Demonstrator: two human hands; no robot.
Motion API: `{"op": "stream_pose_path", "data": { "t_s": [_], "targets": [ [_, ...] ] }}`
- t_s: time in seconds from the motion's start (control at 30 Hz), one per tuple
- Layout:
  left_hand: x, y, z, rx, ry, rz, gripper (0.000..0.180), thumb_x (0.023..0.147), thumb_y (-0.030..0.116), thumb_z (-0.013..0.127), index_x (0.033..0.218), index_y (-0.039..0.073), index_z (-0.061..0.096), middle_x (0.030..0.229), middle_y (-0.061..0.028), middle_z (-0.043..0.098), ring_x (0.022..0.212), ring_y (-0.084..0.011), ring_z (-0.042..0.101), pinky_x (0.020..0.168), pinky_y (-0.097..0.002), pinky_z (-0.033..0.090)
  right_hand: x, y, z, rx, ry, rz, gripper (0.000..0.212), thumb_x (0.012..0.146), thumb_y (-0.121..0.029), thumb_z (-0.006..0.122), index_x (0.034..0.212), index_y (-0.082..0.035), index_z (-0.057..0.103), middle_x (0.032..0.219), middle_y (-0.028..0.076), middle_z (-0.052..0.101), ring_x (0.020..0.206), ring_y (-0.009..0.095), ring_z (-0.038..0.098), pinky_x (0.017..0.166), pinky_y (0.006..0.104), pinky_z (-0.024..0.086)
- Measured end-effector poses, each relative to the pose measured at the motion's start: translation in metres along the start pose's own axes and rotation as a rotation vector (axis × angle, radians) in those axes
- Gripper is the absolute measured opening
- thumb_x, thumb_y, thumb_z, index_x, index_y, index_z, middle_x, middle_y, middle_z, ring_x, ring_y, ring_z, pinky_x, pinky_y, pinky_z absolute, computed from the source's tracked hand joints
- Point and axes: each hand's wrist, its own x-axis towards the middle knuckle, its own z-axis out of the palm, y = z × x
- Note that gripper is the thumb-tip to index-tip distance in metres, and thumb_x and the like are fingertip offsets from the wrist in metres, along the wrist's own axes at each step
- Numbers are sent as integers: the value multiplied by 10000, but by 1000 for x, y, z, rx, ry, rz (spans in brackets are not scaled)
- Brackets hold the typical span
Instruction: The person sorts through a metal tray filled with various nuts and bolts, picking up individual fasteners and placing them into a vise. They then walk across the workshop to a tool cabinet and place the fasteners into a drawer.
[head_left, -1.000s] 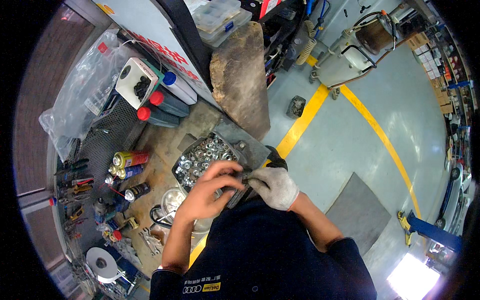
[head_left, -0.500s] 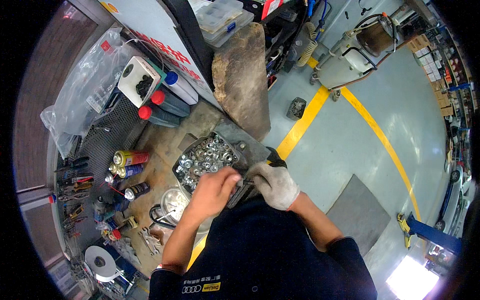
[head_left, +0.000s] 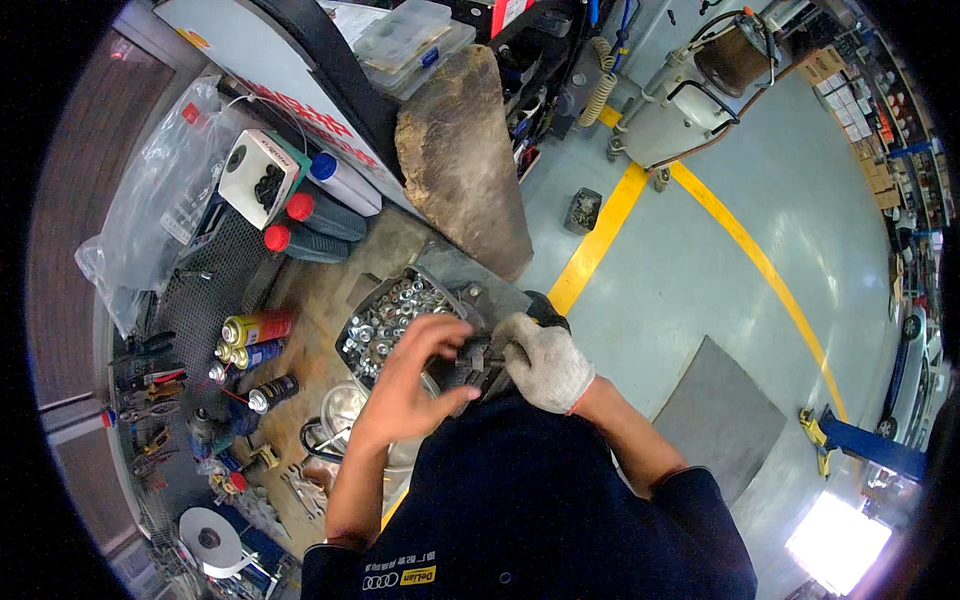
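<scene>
Workshop bench [head_left: 322, 292], grey floor [head_left: 660, 280] at right

Spray cans [head_left: 258, 329]: grouped, probably for easy reach. Bin [head_left: 362, 291] of metal hardware [head_left: 395, 315]: beside the dark metal fixture [head_left: 463, 366], seemingly for handy picking. Left hand [head_left: 402, 388]: bare, thumb and fingers spread wide, nothing visibly held. Fixture: between the hands. Right hand [head_left: 548, 365]: gloved, fingers curled at the fixture; grip hidden, cannot tell.

Glove [head_left: 550, 368] is off-white; vise [head_left: 477, 360] reads dark grey to black. Nuts [head_left: 385, 325]: silvery. Shirt [head_left: 580, 490] is near-black navy, one yellow patch [head_left: 418, 576]. Dark bottles [head_left: 325, 217] carry red caps [head_left: 300, 206]; the white bottle [head_left: 350, 188], a blue cap [head_left: 323, 166]. Panel [head_left: 215, 300]: dark grey, regular dot pattern. Stone slab [head_left: 465, 150] is mottled brown and tan. Floor [head_left: 640, 290]: pale blue-grey, yellow stripes [head_left: 600, 240].
</scene>
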Motion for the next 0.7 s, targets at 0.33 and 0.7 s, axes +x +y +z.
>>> {"op": "stream_pose_path", "data": {
  "t_s": [0.33,0.7],
  "targets": [
    [-2,19,36,-21,13,-118,352,936,127,771,1234,3,632,1074,-142,734,930,-229,716,860,-347,572,-29,2,-27,26,-100,198,423,960,-209,573,1322,9,545,907,340,695,886,516,705,782,584,563],
    [36,-11,88,586,-436,115,323,1019,122,740,1303,-2,652,1149,-148,720,942,-344,680,808,-456,556,-106,35,-11,144,390,243,373,921,-140,603,1248,30,547,856,322,681,849,536,672,746,591,509]
  ]
}}
